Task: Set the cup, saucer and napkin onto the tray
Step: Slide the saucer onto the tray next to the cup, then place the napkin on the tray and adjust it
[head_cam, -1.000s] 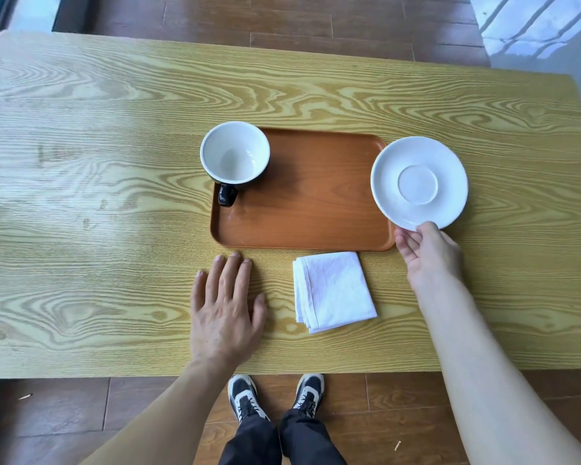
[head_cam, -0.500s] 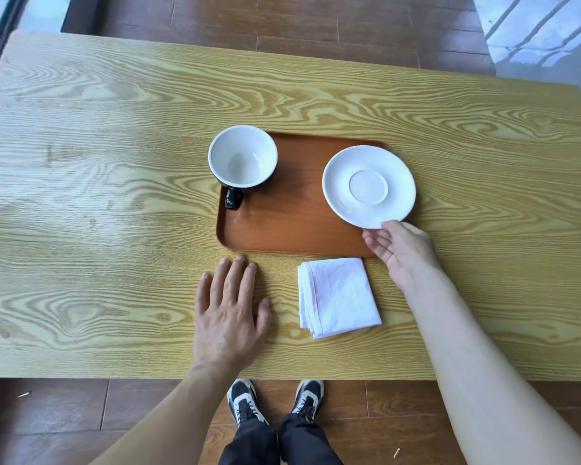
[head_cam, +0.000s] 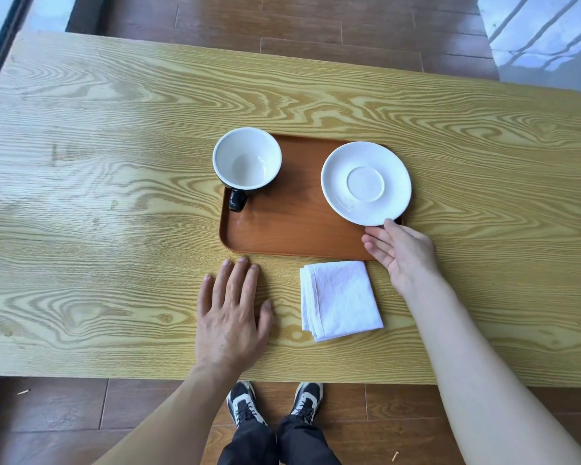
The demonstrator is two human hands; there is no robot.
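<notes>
At the bottom of the frame my two shoes stand on the brown floorboards, just below the near edge of the wooden table. Above them, lower centre, my left hand lies flat on the tabletop, palm down, fingers spread and gripping nothing — the fingertips stop just short of the tray's near rim. To the right of it the napkin, white and folded into a rough square, rests on the bare wood just beside that same rim, not on the tray.

Further up, right of centre, my right hand is over the tray's near right corner, palm turned up and leftward, fingers loosely open. The thumb tip touches the near edge of the saucer; whether the fingers reach under it I cannot tell. The saucer sits over the right end of the orange tray, its rim reaching the tray's right edge.

At the tray's far left corner stands the cup — white inside, dark outside, upright, handle pointing toward me.
</notes>
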